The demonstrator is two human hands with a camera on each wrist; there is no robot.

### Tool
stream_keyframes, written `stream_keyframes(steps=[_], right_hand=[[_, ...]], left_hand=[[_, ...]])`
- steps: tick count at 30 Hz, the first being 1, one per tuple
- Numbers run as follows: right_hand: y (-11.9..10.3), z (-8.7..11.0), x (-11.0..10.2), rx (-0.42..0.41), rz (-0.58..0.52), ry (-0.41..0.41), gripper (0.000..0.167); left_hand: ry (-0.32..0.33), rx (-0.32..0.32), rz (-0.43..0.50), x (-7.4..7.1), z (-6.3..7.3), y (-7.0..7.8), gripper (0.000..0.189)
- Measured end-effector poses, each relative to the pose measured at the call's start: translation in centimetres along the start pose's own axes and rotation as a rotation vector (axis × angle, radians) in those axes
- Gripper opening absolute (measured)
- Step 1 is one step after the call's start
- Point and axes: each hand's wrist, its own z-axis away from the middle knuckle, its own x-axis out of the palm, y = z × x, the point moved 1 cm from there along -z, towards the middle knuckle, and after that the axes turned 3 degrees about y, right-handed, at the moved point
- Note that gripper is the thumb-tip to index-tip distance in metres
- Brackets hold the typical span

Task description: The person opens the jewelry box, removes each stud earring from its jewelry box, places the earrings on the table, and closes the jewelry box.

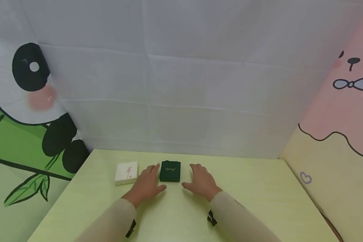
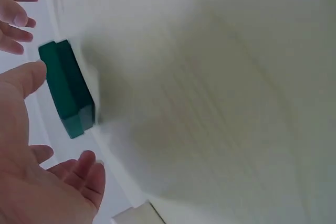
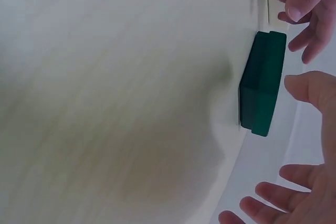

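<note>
A dark green lidded box (image 1: 170,170) with small gold lettering lies on the table between the two hands. My left hand (image 1: 147,183) is just left of it, fingers spread and thumb pointing toward the box's near edge. On the other side my right hand (image 1: 201,181) hovers with fingers relaxed and a gap to the box. Both palms face inward and hold nothing. In the left wrist view the green box (image 2: 65,87) shows its overhanging lid beside the thumb. The right wrist view shows the same box (image 3: 262,82) past the right thumb.
A flat white box (image 1: 126,172) with a reddish print stands left of the left hand, close to its fingers. The pale yellow table (image 1: 254,188) ends at a white cloth backdrop (image 1: 193,84). Cartoon-printed panels rise at both sides.
</note>
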Motion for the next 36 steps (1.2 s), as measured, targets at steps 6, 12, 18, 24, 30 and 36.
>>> stream_keyframes(steps=[6, 12, 18, 24, 30, 36], right_hand=[[-1.3, -2.1, 0.2, 0.025, 0.003, -0.040, 0.096], [-2.2, -3.6, 0.4, 0.014, 0.092, -0.078, 0.102], [-1.6, -4.5, 0.8, -0.002, 0.058, -0.122, 0.107], [-0.6, -4.8, 1.6, -0.025, -0.074, -0.202, 0.110], [-0.7, -5.2, 2.1, -0.058, -0.066, -0.227, 0.107], [-1.9, -5.7, 2.8, -0.067, -0.041, -0.219, 0.100]], left_hand=[[-0.039, -0.034, 0.179, 1.1, -2.2, -2.4, 0.102], [-0.056, -0.080, 0.343, 2.0, -3.7, -4.0, 0.112], [-0.056, -0.098, 0.360, 2.4, -4.3, -4.0, 0.121], [-0.073, -0.092, 0.322, 2.6, -4.4, -3.5, 0.120], [-0.071, -0.044, 0.267, 2.5, -4.7, -3.5, 0.116], [-0.084, -0.037, 0.272, 2.2, -4.8, -3.3, 0.114]])
